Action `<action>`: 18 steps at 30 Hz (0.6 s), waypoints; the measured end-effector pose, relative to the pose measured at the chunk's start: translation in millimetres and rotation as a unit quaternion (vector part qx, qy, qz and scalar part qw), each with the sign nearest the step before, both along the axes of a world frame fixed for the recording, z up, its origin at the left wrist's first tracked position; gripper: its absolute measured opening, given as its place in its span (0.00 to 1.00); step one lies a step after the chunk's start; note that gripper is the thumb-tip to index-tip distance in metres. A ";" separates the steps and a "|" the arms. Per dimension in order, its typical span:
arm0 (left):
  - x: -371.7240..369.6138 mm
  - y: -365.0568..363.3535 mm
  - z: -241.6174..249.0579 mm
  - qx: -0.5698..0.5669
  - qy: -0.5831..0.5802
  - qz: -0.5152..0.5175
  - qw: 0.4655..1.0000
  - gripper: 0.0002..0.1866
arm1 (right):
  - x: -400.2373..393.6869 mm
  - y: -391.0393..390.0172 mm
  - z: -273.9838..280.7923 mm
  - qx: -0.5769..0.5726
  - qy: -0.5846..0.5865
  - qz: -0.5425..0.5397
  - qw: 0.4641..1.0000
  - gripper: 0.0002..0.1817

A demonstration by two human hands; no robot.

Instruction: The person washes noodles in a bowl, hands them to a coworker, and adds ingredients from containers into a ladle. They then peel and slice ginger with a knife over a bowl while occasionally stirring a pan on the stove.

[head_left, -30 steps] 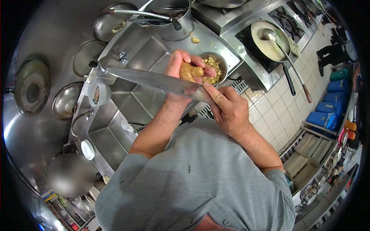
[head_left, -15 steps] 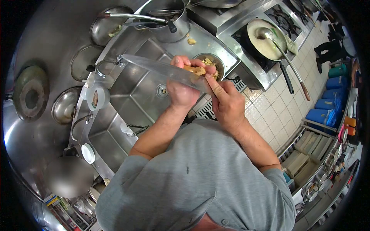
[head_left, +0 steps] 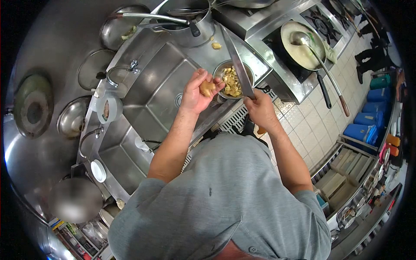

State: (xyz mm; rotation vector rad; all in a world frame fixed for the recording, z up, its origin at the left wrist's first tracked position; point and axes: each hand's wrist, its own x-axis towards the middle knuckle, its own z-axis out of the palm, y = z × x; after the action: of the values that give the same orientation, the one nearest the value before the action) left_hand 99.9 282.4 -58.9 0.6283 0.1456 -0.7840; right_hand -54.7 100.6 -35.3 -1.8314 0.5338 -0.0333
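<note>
My left hand [head_left: 195,96] is closed around a tan piece of ginger root [head_left: 207,88], palm turned up at the sink's near edge. In my right hand [head_left: 262,110] is the handle of a long, broad knife [head_left: 238,62]. Its blade points away from me and passes over the right part of a steel bowl [head_left: 217,70]. Pale yellow ginger pieces [head_left: 232,82] fill much of that bowl, just right of my left fingers. Another yellow piece [head_left: 216,45] lies on the steel counter beyond the bowl.
A double sink [head_left: 154,82] with taps [head_left: 133,66] is at left. A large pot [head_left: 184,32] stands behind it. On the stove at right, a wok [head_left: 299,54] holds pale liquid and a ladle [head_left: 300,38]. Another person's legs [head_left: 366,56] show far right.
The knife has swung away from the ginger and turned over the bowl, and my right hand has lowered slightly. My left hand has moved left with the ginger, uncovering the bowl.
</note>
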 end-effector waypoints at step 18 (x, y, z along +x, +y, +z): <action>-19.5 6.8 57.9 0.019 -0.259 -0.156 0.953 0.21 | -27.4 -24.3 8.5 -0.127 0.030 -0.056 0.990 0.22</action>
State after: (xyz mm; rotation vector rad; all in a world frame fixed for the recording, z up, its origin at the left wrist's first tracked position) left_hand 80.4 289.1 -1.0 0.8875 -0.4312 -0.8948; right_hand -82.2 76.3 -26.8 -2.0535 0.7006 -0.1264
